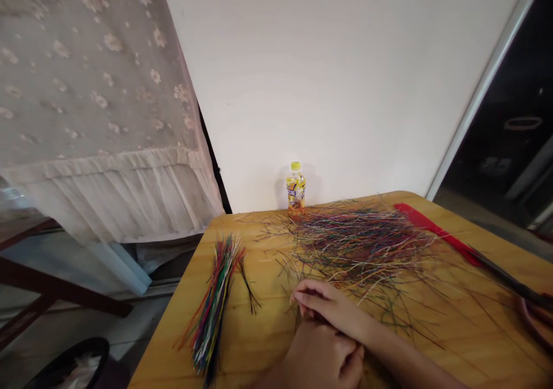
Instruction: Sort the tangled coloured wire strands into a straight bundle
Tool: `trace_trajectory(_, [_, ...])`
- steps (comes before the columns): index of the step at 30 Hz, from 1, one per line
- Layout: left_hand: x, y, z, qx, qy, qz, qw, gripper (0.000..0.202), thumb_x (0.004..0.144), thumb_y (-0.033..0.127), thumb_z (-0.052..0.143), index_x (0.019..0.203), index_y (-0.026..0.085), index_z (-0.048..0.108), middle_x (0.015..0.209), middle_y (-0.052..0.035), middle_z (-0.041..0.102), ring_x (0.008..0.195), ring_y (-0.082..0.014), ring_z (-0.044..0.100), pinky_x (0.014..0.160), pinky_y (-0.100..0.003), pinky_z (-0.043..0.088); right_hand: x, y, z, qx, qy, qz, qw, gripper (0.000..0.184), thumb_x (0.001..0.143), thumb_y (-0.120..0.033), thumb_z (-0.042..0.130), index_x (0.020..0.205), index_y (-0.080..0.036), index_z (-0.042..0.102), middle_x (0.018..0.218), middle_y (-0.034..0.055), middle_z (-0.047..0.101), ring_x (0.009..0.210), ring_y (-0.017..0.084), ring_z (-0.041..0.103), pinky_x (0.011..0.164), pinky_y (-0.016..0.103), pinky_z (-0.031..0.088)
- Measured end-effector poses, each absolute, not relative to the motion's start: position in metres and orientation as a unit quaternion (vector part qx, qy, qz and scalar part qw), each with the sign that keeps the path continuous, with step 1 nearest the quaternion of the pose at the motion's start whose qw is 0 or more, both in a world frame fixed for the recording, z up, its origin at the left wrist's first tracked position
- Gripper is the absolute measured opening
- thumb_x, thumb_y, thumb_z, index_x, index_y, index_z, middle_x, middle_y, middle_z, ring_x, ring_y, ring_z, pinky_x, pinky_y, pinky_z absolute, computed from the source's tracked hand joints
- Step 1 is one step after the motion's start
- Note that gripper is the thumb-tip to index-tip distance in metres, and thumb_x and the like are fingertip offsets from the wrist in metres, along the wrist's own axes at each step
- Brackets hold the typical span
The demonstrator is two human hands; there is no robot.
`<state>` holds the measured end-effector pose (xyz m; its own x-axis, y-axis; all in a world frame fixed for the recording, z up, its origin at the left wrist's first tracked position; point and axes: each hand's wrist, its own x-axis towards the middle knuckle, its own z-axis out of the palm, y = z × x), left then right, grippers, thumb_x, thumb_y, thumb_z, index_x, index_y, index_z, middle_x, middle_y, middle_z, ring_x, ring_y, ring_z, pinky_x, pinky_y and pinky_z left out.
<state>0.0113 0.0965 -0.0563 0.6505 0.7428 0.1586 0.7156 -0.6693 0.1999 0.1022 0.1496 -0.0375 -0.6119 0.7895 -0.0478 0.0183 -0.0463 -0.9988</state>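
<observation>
- Your left hand (317,351) and right hand (334,308) are together, overlapping, over the tabletop (254,343); can't tell if they hold anything;
- Looks partway: strand bundle (219,308) lies gathered at your left, small dark bunch (247,286) beside it; loose strand heap (358,236) ahead-right looks ungathered;
- Bare wood shows between strand bundle and hands; left edge runs near the bundle; bottle (296,193) and wall (345,89) bound the back; scissors-like tool (510,278) sits right of the heap

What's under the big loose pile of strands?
Wooden table, seen through the sparse edges of the pile of strands. The dense middle hides whatever lies beneath.
</observation>
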Motion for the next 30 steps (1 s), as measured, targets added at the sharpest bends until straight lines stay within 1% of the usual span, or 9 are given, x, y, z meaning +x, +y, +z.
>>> trace_trajectory(3, [0.0113, 0.0958, -0.0532, 0.904, 0.405, 0.119, 0.068, 0.023, 0.082, 0.028, 0.051, 0.083, 0.02, 0.072, 0.07, -0.0024, 0.073, 0.059, -0.0165, 0.061, 0.052, -0.029, 0.032, 0.103, 0.1488, -0.037, -0.328, -0.626, 0.643, 0.295, 0.035, 0.077, -0.05, 0.057, 0.081, -0.015, 0.059, 0.065, -0.0013, 0.052, 0.059, 0.011, 0.047, 0.061, 0.026, 0.037])
trace_trajectory(8, [0.0106, 0.0957, -0.0525, 0.908, 0.397, 0.121, 0.058, 0.023, 0.081, 0.026, 0.05, 0.076, 0.02, 0.072, 0.066, -0.0025, 0.072, 0.054, -0.0154, 0.059, 0.051, -0.029, 0.03, 0.1031, 0.1488, -0.038, -0.327, -0.635, 0.636, 0.294, 0.033, 0.078, -0.048, 0.056, 0.081, -0.015, 0.058, 0.066, -0.0008, 0.052, 0.06, 0.012, 0.047, 0.063, 0.026, 0.037])
trace_trajectory(12, [0.0102, 0.0954, -0.0528, 0.91, 0.394, 0.114, 0.06, 0.025, 0.083, 0.026, 0.049, 0.075, 0.019, 0.072, 0.066, -0.0027, 0.072, 0.055, -0.0152, 0.059, 0.051, -0.028, 0.03, 0.103, 0.149, -0.0392, -0.325, -0.637, 0.632, 0.296, 0.031, 0.078, -0.046, 0.055, 0.08, -0.015, 0.058, 0.066, -0.0007, 0.052, 0.061, 0.012, 0.048, 0.063, 0.026, 0.038])
trace_trajectory(18, [0.0107, 0.0948, -0.051, 0.906, 0.402, 0.12, 0.064, 0.023, 0.08, 0.024, 0.051, 0.074, 0.02, 0.072, 0.066, -0.002, 0.072, 0.054, -0.0154, 0.059, 0.051, -0.029, 0.03, 0.1034, 0.148, -0.0371, -0.329, -0.647, 0.619, 0.301, 0.028, 0.078, -0.043, 0.055, 0.08, -0.015, 0.059, 0.066, -0.0005, 0.053, 0.062, 0.013, 0.048, 0.063, 0.027, 0.038])
trace_trajectory(22, [0.0116, 0.0943, -0.0491, 0.905, 0.403, 0.124, 0.06, 0.021, 0.078, 0.024, 0.052, 0.072, 0.02, 0.072, 0.065, -0.0021, 0.072, 0.054, -0.0161, 0.06, 0.05, -0.03, 0.03, 0.103, 0.1468, -0.0362, -0.33, -0.641, 0.622, 0.305, 0.027, 0.078, -0.043, 0.056, 0.079, -0.016, 0.059, 0.066, -0.0012, 0.052, 0.062, 0.012, 0.048, 0.063, 0.026, 0.037])
trace_trajectory(30, [0.0111, 0.0919, -0.0451, 0.904, 0.403, 0.132, 0.054, 0.02, 0.077, 0.021, 0.053, 0.071, 0.019, 0.072, 0.063, -0.0021, 0.071, 0.054, -0.0162, 0.059, 0.051, -0.029, 0.032, 0.1028, 0.1465, -0.038, -0.331, -0.644, 0.616, 0.309, 0.026, 0.079, -0.043, 0.056, 0.079, -0.017, 0.061, 0.065, -0.0014, 0.053, 0.063, 0.013, 0.05, 0.065, 0.027, 0.039])
